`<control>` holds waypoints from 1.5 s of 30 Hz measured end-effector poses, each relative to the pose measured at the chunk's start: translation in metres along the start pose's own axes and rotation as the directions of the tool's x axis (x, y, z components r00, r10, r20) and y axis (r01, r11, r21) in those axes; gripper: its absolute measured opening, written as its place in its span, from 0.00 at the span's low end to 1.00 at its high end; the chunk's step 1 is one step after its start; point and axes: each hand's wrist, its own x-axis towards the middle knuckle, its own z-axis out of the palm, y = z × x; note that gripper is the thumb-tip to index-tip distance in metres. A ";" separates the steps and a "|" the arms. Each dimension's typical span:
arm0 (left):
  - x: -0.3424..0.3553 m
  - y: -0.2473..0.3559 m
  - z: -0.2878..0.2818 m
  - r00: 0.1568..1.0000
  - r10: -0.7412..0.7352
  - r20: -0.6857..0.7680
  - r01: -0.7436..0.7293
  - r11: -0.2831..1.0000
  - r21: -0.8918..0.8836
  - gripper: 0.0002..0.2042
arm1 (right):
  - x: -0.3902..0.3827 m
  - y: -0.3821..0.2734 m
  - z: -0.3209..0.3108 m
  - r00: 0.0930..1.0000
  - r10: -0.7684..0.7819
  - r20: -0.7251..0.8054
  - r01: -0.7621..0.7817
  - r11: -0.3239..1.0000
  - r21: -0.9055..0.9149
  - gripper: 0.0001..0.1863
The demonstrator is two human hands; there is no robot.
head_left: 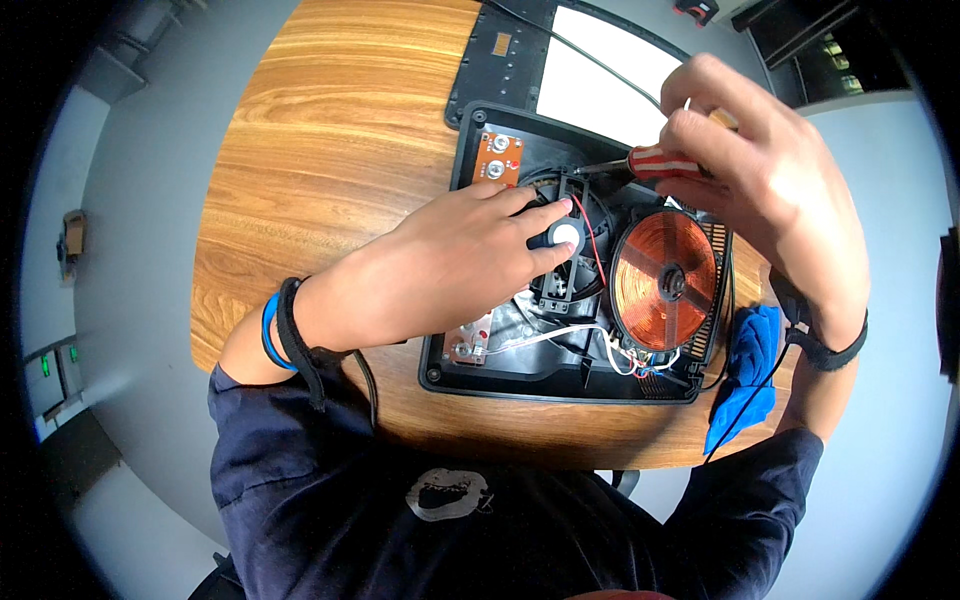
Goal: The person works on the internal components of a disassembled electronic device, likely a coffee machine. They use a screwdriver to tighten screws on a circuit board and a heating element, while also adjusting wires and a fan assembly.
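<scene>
An opened black appliance case (520, 387), an induction cooker by its copper coil (640, 265), lies on the table. My left hand (455, 255) rests palm down over its left part, fingers spread. The fingertips press on the black fan bracket (553, 298), near a white round hub and a thin red wire. In my right hand (770, 165) is a screwdriver (655, 163) with a red and white handle. Its shaft points left, and the tip meets the far end of the bracket. Whether a screw sits under the tip is too small to tell.
Small circuit boards (497, 150) sit along the case's left side, one partly beside my left wrist. White wires (560, 332) run to the coil. A black panel with a white plate (610, 70) lies behind the case. A blue cloth (750, 365) lies at the right table edge.
</scene>
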 end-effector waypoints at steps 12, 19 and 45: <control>0.001 -0.001 0.002 1.000 0.013 0.006 -0.013 1.000 0.023 0.25 | 0.008 0.039 -0.009 0.977 0.069 0.204 -0.109 0.975 0.191 0.31; -0.001 -0.002 0.003 0.999 0.003 0.043 -0.004 1.000 0.015 0.25 | 0.004 0.031 -0.003 0.998 0.043 0.045 -0.053 0.964 0.259 0.35; -0.001 -0.001 0.007 1.000 -0.008 0.002 0.008 1.000 -0.009 0.26 | 0.012 0.019 -0.002 0.998 -0.049 -0.039 0.053 0.992 0.115 0.26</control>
